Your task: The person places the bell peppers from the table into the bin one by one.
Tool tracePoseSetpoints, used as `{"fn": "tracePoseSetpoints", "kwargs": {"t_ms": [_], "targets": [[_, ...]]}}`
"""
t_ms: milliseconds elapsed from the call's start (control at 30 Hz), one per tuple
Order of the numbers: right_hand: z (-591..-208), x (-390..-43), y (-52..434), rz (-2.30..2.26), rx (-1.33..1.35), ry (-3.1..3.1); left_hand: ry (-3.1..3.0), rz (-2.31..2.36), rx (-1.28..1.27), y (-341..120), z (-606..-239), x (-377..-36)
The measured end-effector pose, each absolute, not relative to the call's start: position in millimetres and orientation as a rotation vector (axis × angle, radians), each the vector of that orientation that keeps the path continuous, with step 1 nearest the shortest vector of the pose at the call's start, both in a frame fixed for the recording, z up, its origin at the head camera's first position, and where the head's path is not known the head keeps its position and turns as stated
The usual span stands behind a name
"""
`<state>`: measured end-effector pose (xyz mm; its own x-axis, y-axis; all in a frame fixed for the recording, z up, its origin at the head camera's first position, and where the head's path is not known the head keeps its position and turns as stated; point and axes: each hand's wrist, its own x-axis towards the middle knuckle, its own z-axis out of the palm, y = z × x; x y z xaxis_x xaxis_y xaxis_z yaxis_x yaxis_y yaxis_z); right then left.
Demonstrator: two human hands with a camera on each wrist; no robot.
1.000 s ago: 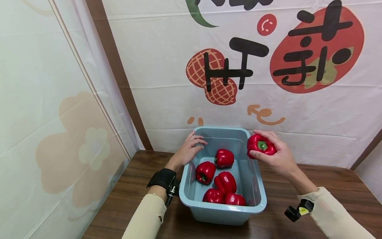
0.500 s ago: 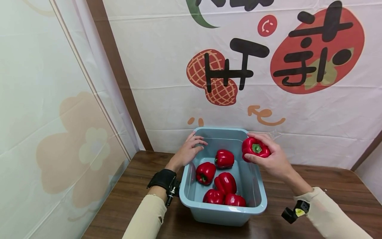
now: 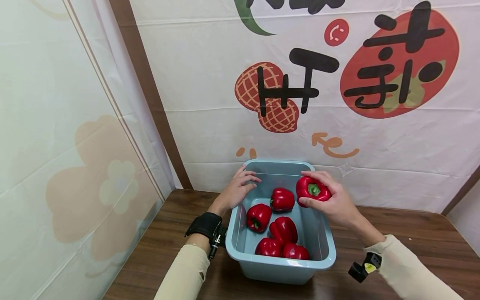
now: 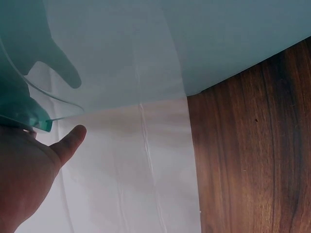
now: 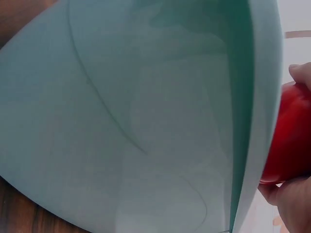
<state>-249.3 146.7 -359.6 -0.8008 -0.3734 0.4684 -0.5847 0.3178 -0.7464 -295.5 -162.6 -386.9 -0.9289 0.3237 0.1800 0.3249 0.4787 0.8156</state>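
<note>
My right hand (image 3: 335,204) holds a red bell pepper (image 3: 313,191), green stem end toward the head camera, between thumb and fingers above the right side of a light blue plastic bin (image 3: 277,261). In the right wrist view, part of that pepper (image 5: 291,136) shows past the bin's rim (image 5: 265,97). Several more red bell peppers (image 3: 283,199) lie on the bin's floor, most of them toward its near end. My left hand (image 3: 236,187) rests at the left rim with its fingers loosely extended over it. The left wrist view shows its thumb (image 4: 70,144) straight, close to the rim.
The bin stands on a brown wooden table (image 3: 378,246). Behind the table hangs a white printed cloth (image 3: 210,125), and a pale curtain (image 3: 93,187) with a flower print borders the left side. A black strap (image 3: 205,229) circles my left wrist.
My right hand has moved left with the bell pepper, from beyond the bin's right rim to above the bin's inside. My left hand and the peppers in the bin have stayed put.
</note>
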Motion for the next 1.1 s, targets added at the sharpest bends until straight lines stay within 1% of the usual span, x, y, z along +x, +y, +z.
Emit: {"fn": "tracePoseSetpoints", "kwargs": {"t_ms": [700, 1100], "targets": [[-371.6, -246.0, 136.2, 1.591, 0.974, -2.434, -2.704, -1.504, -0.593, -161.2, -390.0, -296.1], [-374.9, -246.8, 132.2, 1.522, 1.075, -2.459, -2.712, -1.498, -0.594, -163.2, -389.7, -297.9]]}}
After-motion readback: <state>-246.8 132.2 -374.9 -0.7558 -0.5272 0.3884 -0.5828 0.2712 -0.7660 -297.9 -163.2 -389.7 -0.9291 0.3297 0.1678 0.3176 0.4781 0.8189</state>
